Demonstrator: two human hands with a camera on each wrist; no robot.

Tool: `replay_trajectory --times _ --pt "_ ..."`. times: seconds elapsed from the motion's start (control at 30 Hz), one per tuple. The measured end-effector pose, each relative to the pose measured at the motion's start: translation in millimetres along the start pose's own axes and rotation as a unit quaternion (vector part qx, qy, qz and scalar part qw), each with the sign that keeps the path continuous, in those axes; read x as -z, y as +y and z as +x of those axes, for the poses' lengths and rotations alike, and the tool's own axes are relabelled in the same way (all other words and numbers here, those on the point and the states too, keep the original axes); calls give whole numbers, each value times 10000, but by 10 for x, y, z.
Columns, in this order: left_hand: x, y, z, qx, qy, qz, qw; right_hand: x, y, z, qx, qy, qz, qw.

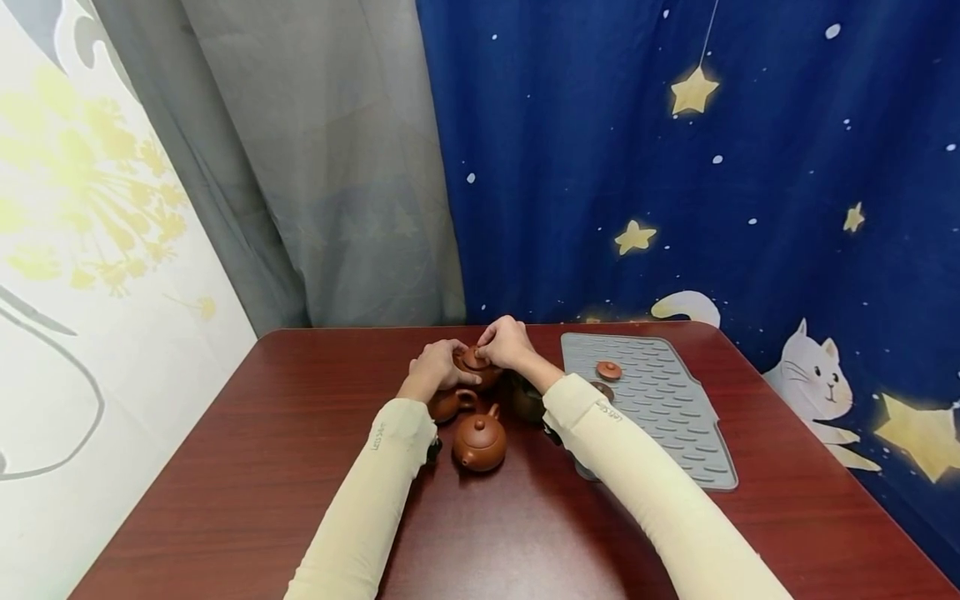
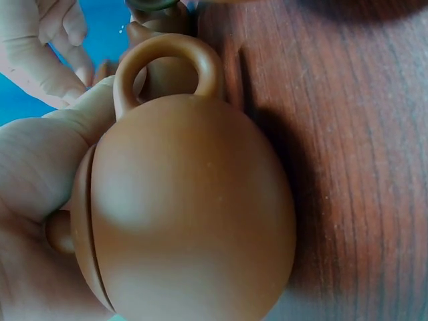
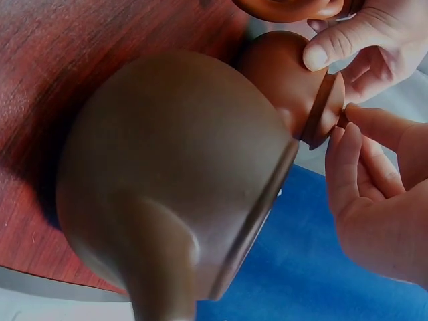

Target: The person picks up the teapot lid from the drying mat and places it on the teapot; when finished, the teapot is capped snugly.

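Note:
At the table's far side my left hand (image 1: 437, 367) grips a reddish-brown clay teapot (image 1: 487, 377), its thumb on the body in the right wrist view. My right hand (image 1: 507, 342) pinches the knob of a clay lid (image 3: 328, 114) at that teapot's mouth. The lid looks slightly tilted; whether it is fully seated I cannot tell. Below my left wrist stands a lidded teapot (image 2: 194, 200), filling the left wrist view. Nearer to me is another lidded teapot (image 1: 480, 442). A dark brown teapot (image 3: 174, 134) stands under my right forearm, partly hidden in the head view.
On the right, a grey ridged mat (image 1: 701, 442) lies on the dark red table (image 1: 300, 500). It bears a small orange-brown lid (image 1: 608, 370) and a darker round piece (image 1: 602, 390), partly covered by my sleeve. Curtains hang behind the table's far edge.

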State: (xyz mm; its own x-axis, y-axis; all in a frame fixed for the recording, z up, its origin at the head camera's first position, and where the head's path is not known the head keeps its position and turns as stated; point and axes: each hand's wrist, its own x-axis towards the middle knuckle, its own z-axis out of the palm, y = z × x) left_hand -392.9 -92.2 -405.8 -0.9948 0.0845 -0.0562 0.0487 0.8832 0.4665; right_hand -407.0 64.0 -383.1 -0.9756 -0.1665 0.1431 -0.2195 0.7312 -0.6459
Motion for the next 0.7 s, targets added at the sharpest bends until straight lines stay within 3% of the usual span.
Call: replay_trajectory --times 0.7 --pt "-4 -2 37 32 -70 3 10000 3 50 8 108 -205 34 9997"
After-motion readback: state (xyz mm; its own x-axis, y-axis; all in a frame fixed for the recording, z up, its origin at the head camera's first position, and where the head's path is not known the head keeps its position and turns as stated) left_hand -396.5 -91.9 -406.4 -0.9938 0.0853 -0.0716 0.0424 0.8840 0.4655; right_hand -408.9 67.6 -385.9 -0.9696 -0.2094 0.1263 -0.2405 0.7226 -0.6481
